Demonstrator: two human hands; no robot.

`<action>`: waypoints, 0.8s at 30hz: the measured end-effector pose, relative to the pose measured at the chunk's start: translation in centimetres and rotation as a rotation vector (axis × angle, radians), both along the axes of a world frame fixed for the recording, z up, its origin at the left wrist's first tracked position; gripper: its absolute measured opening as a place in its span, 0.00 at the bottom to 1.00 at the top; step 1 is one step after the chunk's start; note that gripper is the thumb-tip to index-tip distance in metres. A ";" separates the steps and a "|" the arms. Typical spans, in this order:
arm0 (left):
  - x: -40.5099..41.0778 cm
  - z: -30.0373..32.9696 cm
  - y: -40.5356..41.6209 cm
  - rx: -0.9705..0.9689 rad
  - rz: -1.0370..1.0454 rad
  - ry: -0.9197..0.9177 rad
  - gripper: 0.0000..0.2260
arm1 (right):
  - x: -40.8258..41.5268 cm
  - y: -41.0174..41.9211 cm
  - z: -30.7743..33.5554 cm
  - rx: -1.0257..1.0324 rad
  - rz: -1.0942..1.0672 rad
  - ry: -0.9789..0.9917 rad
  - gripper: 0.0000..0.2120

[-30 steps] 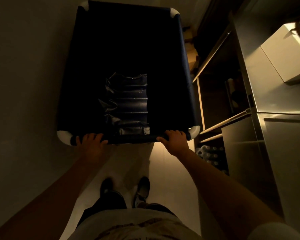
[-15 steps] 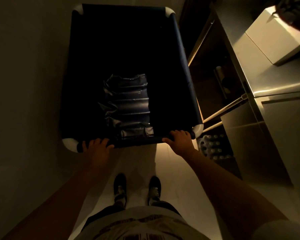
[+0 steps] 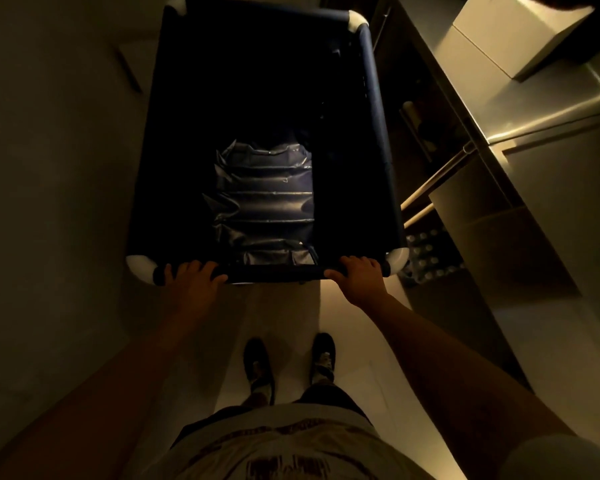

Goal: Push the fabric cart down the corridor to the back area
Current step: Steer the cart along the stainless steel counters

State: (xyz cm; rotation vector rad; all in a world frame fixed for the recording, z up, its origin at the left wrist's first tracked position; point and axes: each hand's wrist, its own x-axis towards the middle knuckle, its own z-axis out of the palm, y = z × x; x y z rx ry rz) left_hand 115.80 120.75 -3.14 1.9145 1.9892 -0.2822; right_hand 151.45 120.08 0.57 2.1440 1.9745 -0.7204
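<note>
The fabric cart (image 3: 378, 116) is a deep dark-blue bin with white corner pieces, seen from above right in front of me. A crumpled, shiny dark liner (image 3: 265, 199) lies at its bottom. My left hand (image 3: 193, 280) grips the left end of the cart's near rail (image 3: 274, 271). My right hand (image 3: 359, 277) grips the right end of the same rail. Both arms are stretched forward. My two dark shoes (image 3: 257, 363) stand on the pale floor behind the cart.
A plain wall (image 3: 49, 168) runs close along the cart's left side. On the right stands a steel counter (image 3: 551, 109) with a pale box (image 3: 510, 36) on top, open shelves below, and a pack of bottles (image 3: 426, 254) on the floor. The gap beside the cart is narrow.
The cart and I have moved forward along the corridor; the steel counter and box have slid back and right in view. Both hands keep their hold on the rail.
</note>
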 end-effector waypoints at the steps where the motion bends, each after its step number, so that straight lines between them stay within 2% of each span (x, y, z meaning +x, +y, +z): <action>1: -0.3 0.0 0.1 -0.007 -0.004 -0.001 0.20 | -0.3 -0.5 0.0 -0.001 -0.011 -0.004 0.25; 9: -2.8 0.5 0.0 -0.110 -0.064 -0.023 0.24 | -2.9 -4.0 0.2 -0.052 -0.101 0.002 0.25; 24: -4.4 2.3 -6.9 -0.145 -0.017 -0.062 0.22 | -4.9 -12.1 -1.5 -0.162 -0.168 0.191 0.26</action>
